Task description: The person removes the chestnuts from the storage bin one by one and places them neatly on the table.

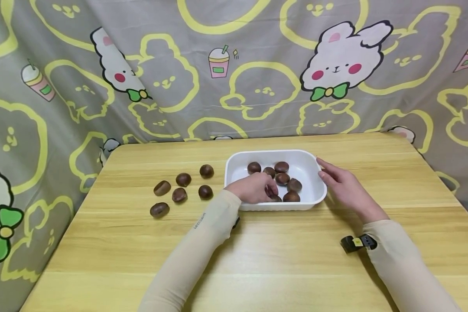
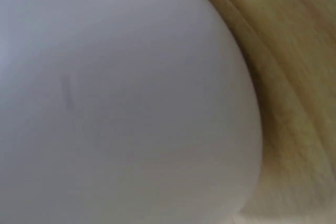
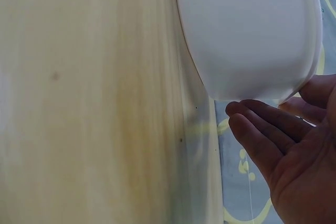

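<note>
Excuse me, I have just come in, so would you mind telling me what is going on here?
A person's left hand is inside a white tray, with its fingers down among brown chestnuts; whether it grips one is hard to tell. The right hand touches the tray's right end. Several chestnuts lie in the tray, and six loose ones lie on the wooden table, left of it.

Curtain [image 1: 263, 45]: grey cloth, with yellow outlines, white rabbit faces [image 1: 337, 65] and pink drink cups [image 1: 219, 67].
Table [image 1: 288, 260]: yellowish wood grain, before the curtain.
Light: soft, giving pale shine.
</note>
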`<action>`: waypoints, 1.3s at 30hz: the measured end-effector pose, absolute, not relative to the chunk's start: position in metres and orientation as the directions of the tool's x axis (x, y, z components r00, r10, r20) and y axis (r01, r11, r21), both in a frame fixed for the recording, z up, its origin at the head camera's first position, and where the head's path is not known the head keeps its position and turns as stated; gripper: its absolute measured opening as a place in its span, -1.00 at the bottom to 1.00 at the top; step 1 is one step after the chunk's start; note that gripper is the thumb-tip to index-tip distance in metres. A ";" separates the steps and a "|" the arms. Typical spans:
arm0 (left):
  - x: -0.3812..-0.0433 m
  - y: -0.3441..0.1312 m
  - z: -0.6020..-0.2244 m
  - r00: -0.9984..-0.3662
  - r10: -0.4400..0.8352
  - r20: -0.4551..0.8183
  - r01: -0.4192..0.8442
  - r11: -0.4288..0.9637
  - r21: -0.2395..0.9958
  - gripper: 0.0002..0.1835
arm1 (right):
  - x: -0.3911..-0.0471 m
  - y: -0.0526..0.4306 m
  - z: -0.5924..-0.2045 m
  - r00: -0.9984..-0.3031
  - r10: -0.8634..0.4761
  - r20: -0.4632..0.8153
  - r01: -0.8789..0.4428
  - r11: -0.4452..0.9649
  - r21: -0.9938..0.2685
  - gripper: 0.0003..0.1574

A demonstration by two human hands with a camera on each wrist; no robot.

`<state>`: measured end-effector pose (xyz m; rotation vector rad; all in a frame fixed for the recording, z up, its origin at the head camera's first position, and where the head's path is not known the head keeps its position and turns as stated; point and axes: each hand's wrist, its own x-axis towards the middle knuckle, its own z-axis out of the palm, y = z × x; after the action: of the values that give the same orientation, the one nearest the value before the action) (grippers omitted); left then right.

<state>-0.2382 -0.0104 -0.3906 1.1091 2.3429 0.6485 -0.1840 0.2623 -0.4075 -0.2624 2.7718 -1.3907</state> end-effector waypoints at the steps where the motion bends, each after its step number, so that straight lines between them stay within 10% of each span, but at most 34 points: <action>1: -0.238 -0.011 -0.391 -0.568 0.798 -0.201 0.575 0.560 0.596 -0.94 | -0.184 0.263 -0.408 -0.985 -0.163 0.051 -0.138 0.588 -0.797 -0.32; 39: -0.233 -0.076 -0.370 -0.747 0.658 0.096 0.522 0.490 0.699 -0.73 | -0.183 0.263 -0.404 -0.984 -0.165 0.064 -0.149 0.580 -0.800 -0.34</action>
<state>-0.2331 -0.0762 -0.3700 1.0206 2.5482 1.0992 -0.1829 0.2632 -0.4043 -0.2762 2.7773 -1.4041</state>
